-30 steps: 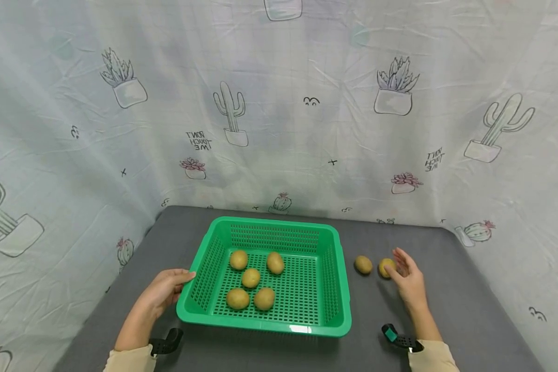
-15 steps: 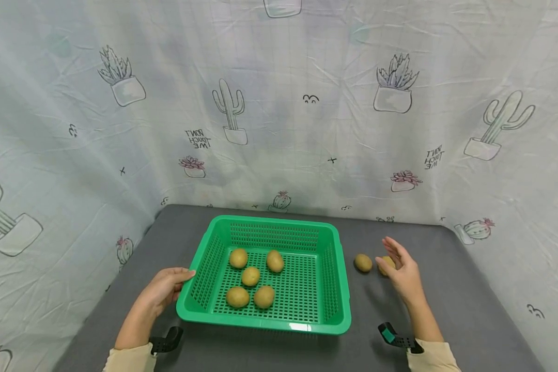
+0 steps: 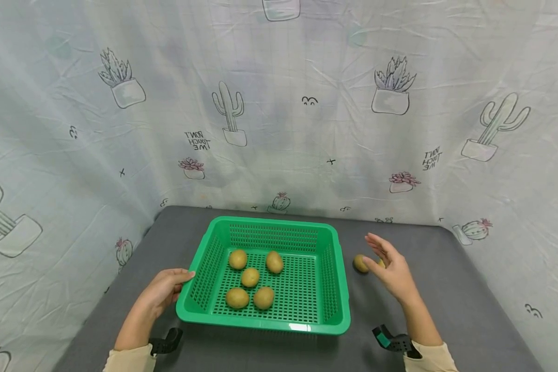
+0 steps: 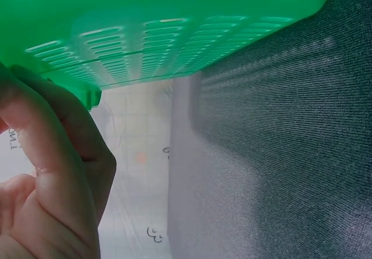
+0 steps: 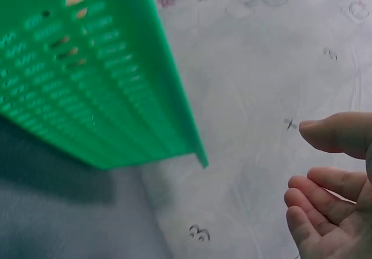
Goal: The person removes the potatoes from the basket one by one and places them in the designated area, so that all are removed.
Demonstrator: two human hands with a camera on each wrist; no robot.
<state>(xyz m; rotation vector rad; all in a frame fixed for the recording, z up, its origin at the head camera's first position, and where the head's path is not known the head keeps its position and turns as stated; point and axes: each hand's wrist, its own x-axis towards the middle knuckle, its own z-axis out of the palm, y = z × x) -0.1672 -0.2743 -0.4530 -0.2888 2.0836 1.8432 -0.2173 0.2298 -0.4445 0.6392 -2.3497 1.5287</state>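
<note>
A green plastic basket (image 3: pixel 263 325) with slotted walls sits in the middle of the head view, and several potatoes (image 3: pixel 250 277) lie in its left half. My left hand (image 3: pixel 160 292) grips the basket's left rim; the left wrist view has its bent fingers (image 4: pixel 64 137) up against the green rim. To the right of the basket is my right hand (image 3: pixel 392 271), thumb and fingers spread apart with nothing between them. Behind it on the table are two potatoes, the left one (image 3: pixel 359 264) partly covered and the right one (image 3: pixel 381 263) mostly hidden by the hand.
A dark grey cloth-covered table (image 3: pixel 446 310) extends around the basket. Pale curtains (image 3: pixel 279 129) printed with cacti hang at the back and both sides. Each wrist wears a black strap (image 3: pixel 167 341).
My right hand has moved left, away from the far-right potato, toward the basket, its fingers staying spread. My left hand keeps its place on the rim. The potatoes have not visibly moved.
</note>
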